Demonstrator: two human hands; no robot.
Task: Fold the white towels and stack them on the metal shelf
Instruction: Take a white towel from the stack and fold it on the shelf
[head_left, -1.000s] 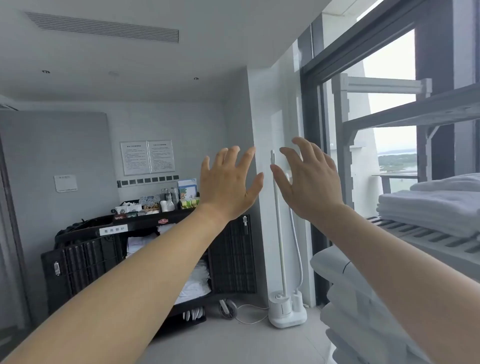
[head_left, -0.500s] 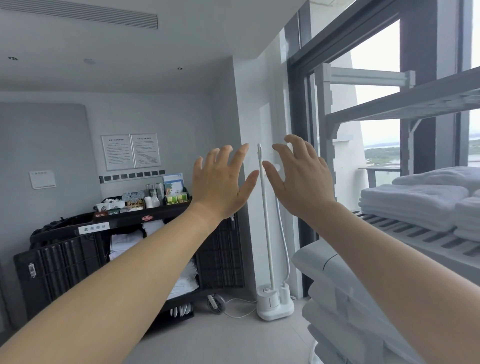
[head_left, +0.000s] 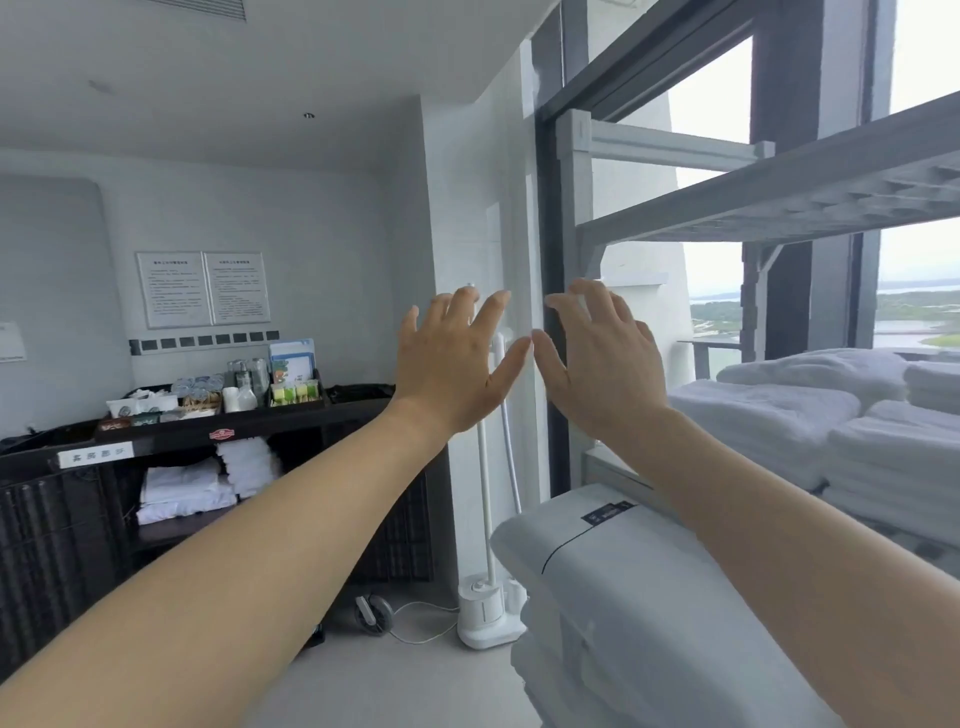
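Both arms reach straight out in front of me at chest height. My left hand (head_left: 452, 364) and my right hand (head_left: 602, 364) are side by side with palms facing away, fingers spread, holding nothing. Folded white towels (head_left: 769, 415) lie in stacks on the grey metal shelf (head_left: 613, 467) at the right, beyond my right forearm. Another shelf board (head_left: 779, 202) runs above them. Neither hand touches a towel.
A black housekeeping cart (head_left: 171, 441) with folded linen and small supplies stands against the left wall. A white garment steamer (head_left: 485, 618) stands on the floor by the wall corner. Packed white pillows (head_left: 623, 597) are stacked below the shelf at the lower right.
The view has turned right and slightly down, bringing more of the shelf and towels into sight. Both hands stay raised and spread, holding nothing.
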